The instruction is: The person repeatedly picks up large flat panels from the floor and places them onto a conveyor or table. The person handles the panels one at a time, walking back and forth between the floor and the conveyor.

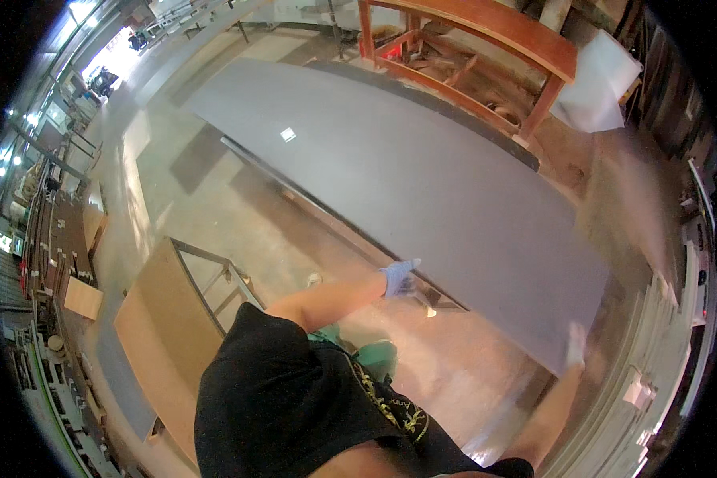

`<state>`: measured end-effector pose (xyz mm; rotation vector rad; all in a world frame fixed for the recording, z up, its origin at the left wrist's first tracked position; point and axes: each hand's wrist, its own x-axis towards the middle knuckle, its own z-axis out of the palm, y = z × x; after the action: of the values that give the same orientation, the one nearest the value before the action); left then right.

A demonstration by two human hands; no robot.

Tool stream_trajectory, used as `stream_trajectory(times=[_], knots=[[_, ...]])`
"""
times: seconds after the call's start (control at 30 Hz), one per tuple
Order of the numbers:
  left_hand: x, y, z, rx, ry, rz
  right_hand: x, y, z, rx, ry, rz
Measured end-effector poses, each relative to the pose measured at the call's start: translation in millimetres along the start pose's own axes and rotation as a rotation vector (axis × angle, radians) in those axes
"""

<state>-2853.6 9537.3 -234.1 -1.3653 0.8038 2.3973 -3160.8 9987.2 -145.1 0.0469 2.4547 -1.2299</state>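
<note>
A long, flat grey panel (422, 183) stretches across the middle, from the far left to the near right. It rests over a dark frame (319, 205) that shows below its near edge. My left hand (398, 277), in a blue glove, is closed on the panel's near long edge, a fingertip showing on top. At the near right corner, my right hand (574, 347) touches the panel's edge; motion smears its fingers. A small white square (287, 135) lies on the panel's far left part.
Behind the panel stands a reddish-brown wooden bench frame (486, 32), with a white sheet (601, 84) beside it. Tan boards on a frame (163, 327) stand at my left. Long pale strips (641, 382) are stacked at the right. Sunlight falls on the concrete floor (215, 191).
</note>
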Motion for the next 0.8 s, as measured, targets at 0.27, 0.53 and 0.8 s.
stream_trajectory(times=[0.27, 0.53, 0.8], knots=[[-38, -42, -195, 0.596, 0.633, 0.461, -42, -91, 211, -1.127, 0.136, -0.055], [-156, -74, -452, 0.190, 1.004, 0.146, -117, -131, 315, -0.924, 0.335, -0.045], [-195, -5, -581, -0.247, 0.905, 0.235, -200, -230, 543, -0.499, 0.433, -0.553]])
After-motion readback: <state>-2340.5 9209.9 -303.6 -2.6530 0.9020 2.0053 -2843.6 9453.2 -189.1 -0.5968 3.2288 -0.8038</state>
